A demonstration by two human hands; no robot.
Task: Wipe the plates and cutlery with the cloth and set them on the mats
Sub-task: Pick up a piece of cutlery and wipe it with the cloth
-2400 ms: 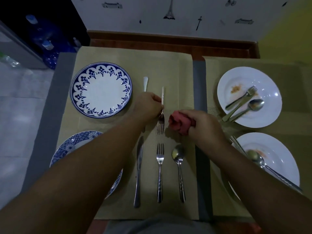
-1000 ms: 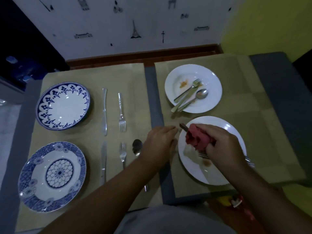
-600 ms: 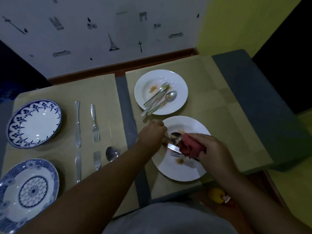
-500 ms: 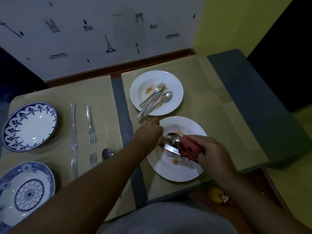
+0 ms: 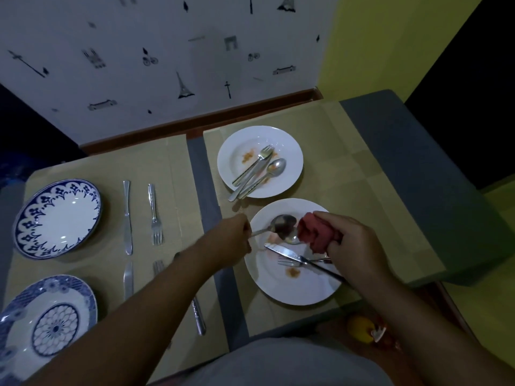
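My left hand [image 5: 232, 238] grips the handle of a spoon [image 5: 282, 222] and holds it just above the near white plate [image 5: 281, 288]. My right hand [image 5: 351, 246] is closed on the bunched red cloth [image 5: 315, 232], which touches the spoon's bowl. A knife [image 5: 289, 256] and a fork [image 5: 289, 263] lie on that stained plate. The far white plate [image 5: 292, 151] carries a fork, knife and spoon. On the left mat [image 5: 172, 168] sit two blue patterned plates [image 5: 57, 217] [image 5: 47, 323], two knives, two forks and a spoon partly hidden by my left arm.
Both mats lie on a grey table [image 5: 418, 174] set against a white wall with small black drawings. The table's right and near edges drop to the floor, where a yellow object [image 5: 361, 328] lies near my right arm.
My left hand left the fork on the left mat and crossed to the near white plate. It has lifted the spoon off that plate, and the cloth in my right hand has met it.
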